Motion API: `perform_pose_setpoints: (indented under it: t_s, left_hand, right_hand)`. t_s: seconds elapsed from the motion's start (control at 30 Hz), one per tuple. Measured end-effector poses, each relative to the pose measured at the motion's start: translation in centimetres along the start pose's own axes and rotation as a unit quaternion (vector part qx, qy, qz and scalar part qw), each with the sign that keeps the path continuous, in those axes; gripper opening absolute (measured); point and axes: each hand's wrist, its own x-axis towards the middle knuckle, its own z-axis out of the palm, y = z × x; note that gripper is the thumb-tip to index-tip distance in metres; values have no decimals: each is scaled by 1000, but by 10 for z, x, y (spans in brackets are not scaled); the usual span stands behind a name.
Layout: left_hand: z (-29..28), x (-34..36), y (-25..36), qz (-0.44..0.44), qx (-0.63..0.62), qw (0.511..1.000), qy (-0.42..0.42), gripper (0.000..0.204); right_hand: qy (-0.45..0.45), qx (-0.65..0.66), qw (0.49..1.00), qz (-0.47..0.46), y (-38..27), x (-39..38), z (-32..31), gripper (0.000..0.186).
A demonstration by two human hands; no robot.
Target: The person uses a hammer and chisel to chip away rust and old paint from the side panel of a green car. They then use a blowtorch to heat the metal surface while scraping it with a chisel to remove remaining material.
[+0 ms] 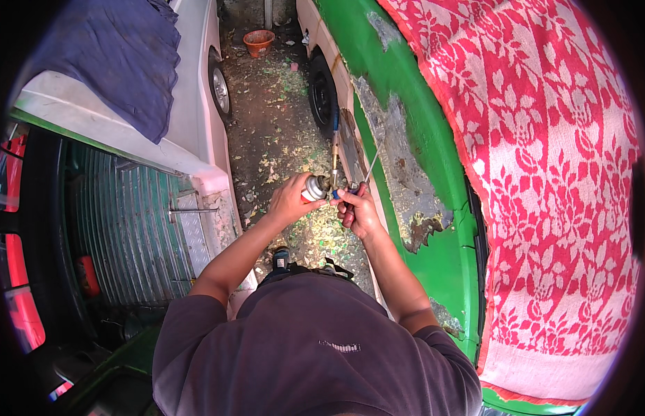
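Observation:
My left hand [289,201] is closed around a small metal canister [314,188] with a white and red body, held on its side. Just right of it, my right hand [357,211] grips a blue fitting [340,194] at the canister's top, along with a dark-handled tool [354,188] whose thin metal shaft [371,163] points up to the right. A brass fitting [334,156] with a blue hose [336,125] rises from between my hands. How these parts join is too small to make out.
A white vehicle [198,83] with a dark cloth [104,55] and a ribbed step [128,236] is on my left. A green vehicle [385,83] with patchy paint and a red patterned cloth [544,173] is on my right. An orange basin [259,43] sits on the littered ground [263,111].

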Motion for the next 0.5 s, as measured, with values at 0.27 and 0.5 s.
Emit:
perform_pose_setpoints:
  t_s: [0.27,0.5]
  left_hand:
    - [2,0,-2,-2,0,1000,-2,77]
    - [1,1,-2,0,-8,1000,3,78]
  right_hand:
    - [-18,28,999,17,4,5,-6,27]
    - [-22,34,999,8,8,9,-8,29]
